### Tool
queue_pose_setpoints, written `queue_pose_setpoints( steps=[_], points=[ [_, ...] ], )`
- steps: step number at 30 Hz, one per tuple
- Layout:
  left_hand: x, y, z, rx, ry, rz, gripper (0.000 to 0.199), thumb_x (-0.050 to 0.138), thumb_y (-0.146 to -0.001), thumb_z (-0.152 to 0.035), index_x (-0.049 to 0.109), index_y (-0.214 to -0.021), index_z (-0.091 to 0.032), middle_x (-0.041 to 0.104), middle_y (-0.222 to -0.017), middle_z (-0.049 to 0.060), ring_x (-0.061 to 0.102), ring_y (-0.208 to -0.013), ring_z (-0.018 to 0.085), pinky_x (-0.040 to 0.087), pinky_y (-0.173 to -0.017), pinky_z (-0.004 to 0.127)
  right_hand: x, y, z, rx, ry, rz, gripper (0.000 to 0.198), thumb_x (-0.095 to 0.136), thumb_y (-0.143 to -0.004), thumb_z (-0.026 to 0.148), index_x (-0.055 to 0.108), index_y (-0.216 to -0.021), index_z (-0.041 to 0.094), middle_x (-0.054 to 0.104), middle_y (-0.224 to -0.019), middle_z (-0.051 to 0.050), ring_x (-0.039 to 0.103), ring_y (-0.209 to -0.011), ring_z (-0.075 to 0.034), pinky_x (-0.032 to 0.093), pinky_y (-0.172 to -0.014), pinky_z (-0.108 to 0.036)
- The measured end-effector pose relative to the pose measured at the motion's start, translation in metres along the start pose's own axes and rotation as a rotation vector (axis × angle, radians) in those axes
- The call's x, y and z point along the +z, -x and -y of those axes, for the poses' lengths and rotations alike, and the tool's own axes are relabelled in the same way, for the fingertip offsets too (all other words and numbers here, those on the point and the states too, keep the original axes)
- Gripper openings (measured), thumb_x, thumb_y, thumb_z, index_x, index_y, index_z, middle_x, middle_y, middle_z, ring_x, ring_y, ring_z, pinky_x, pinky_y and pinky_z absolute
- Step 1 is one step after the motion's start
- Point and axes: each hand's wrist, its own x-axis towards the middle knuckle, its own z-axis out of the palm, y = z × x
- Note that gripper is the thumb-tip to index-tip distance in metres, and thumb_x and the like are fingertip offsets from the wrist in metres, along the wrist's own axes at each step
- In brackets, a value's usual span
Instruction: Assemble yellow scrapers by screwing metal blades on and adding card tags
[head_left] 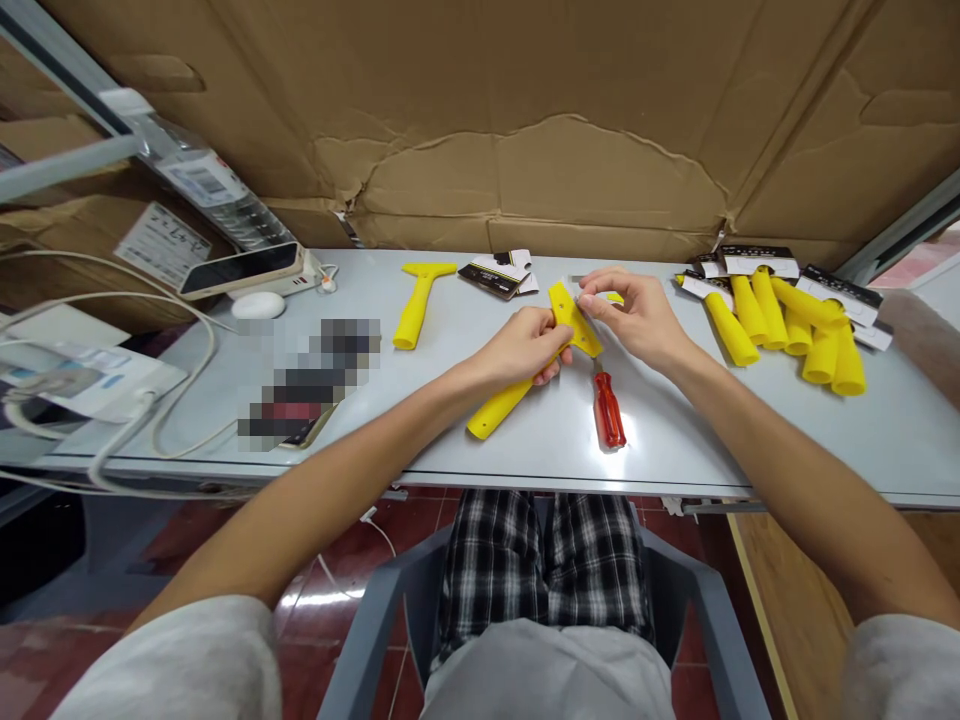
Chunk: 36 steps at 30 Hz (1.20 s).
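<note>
My left hand point(534, 345) clamps the yellow T-shaped tool point(504, 405), handle slanting toward me, head just left of my right hand point(637, 310), whose pinch I cannot tell.

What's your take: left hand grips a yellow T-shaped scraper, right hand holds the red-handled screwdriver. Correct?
Not quite: the red-handled screwdriver isn't in the right hand; the head view shows it lying on the table. The left hand does grip the yellow T-shaped scraper.
</note>
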Motion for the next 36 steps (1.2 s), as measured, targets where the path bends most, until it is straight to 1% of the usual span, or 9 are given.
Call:
queue_pose_setpoints(
  steps=[4,7,15,20,24,27,29,33,36],
  points=[
    [0.004,0.005,-0.004,0.019,-0.020,-0.004,0.036,0.062,-0.104,-0.027,0.058,-0.069,-0.020,0.058,-0.049,0.002,0.049,-0.037,0.010,0.038,-0.041,0.023,0.009,0.004,0.002,0.015,-0.036,0.011,0.052,0.076,-0.083,0.066,0.077,-0.097,0.016,0.065,-0.127,-0.010,0.059,-0.128,-0.017,0.055,-0.090,-0.021],
    [0.006,0.008,-0.007,0.041,-0.068,-0.019,0.037,0.061,-0.104,-0.025,0.058,-0.068,-0.020,0.058,-0.048,0.002,0.049,-0.036,0.009,0.038,-0.042,0.024,0.011,0.005,0.000,0.009,-0.040,0.008,0.048,0.076,-0.084,0.062,0.077,-0.098,0.017,0.065,-0.126,-0.010,0.059,-0.127,-0.016,0.054,-0.090,-0.021],
    [0.007,0.007,-0.005,0.042,-0.055,-0.034,0.036,0.064,-0.102,-0.022,0.057,-0.067,-0.020,0.060,-0.049,0.003,0.050,-0.036,0.009,0.037,-0.043,0.025,0.020,0.007,0.001,0.056,-0.114,0.012,0.049,0.077,-0.082,0.059,0.067,-0.097,0.013,0.067,-0.113,-0.008,0.061,-0.101,-0.009,0.053,-0.085,-0.021],
    [0.006,0.004,-0.001,0.030,-0.035,-0.004,0.034,0.061,-0.102,-0.023,0.058,-0.068,-0.020,0.058,-0.049,0.003,0.050,-0.037,0.010,0.037,-0.042,0.025,0.025,0.008,0.002,0.148,-0.233,-0.053,0.058,0.080,-0.078,0.060,0.057,-0.112,0.019,0.065,-0.121,-0.006,0.061,-0.095,-0.007,0.051,-0.079,-0.018],
    [0.004,0.001,0.000,-0.029,0.051,0.018,0.036,0.057,-0.103,-0.024,0.060,-0.067,-0.019,0.055,-0.047,0.003,0.047,-0.037,0.010,0.035,-0.041,0.024,0.018,0.004,0.002,0.264,-0.273,-0.042,0.063,0.066,-0.086,0.073,0.051,-0.121,0.023,0.065,-0.126,-0.007,0.064,-0.099,-0.008,0.049,-0.074,-0.016],
    [0.003,0.000,-0.002,-0.094,0.111,0.007,0.037,0.053,-0.103,-0.021,0.059,-0.066,-0.019,0.053,-0.046,0.004,0.044,-0.036,0.009,0.032,-0.040,0.024,0.012,-0.001,-0.003,0.294,-0.295,-0.048,0.064,0.062,-0.087,0.076,0.049,-0.123,0.024,0.064,-0.132,-0.006,0.067,-0.103,-0.008,0.050,-0.074,-0.015],
    [0.004,-0.001,-0.003,-0.110,0.127,-0.009,0.038,0.052,-0.103,-0.019,0.059,-0.066,-0.018,0.053,-0.047,0.004,0.044,-0.037,0.009,0.031,-0.040,0.024,0.011,-0.003,-0.009,0.303,-0.309,-0.064,0.063,0.069,-0.084,0.072,0.053,-0.118,0.021,0.066,-0.125,-0.006,0.067,-0.096,-0.007,0.050,-0.072,-0.015],
    [0.005,-0.001,-0.005,-0.111,0.157,-0.023,0.036,0.052,-0.102,-0.018,0.059,-0.067,-0.018,0.052,-0.047,0.003,0.043,-0.037,0.009,0.031,-0.039,0.023,0.013,-0.007,-0.020,0.357,-0.324,-0.099,0.049,0.082,-0.078,0.051,0.063,-0.102,0.013,0.068,-0.096,-0.007,0.059,-0.078,-0.005,0.049,-0.068,-0.017],
    [0.002,-0.002,-0.007,-0.139,0.179,-0.034,0.034,0.050,-0.102,-0.017,0.057,-0.069,-0.019,0.050,-0.046,0.002,0.041,-0.037,0.009,0.031,-0.038,0.022,0.004,-0.010,-0.024,0.357,-0.239,-0.088,0.038,0.081,-0.080,0.043,0.067,-0.096,0.012,0.068,-0.090,-0.008,0.060,-0.075,-0.006,0.052,-0.070,-0.021]
  ],
)
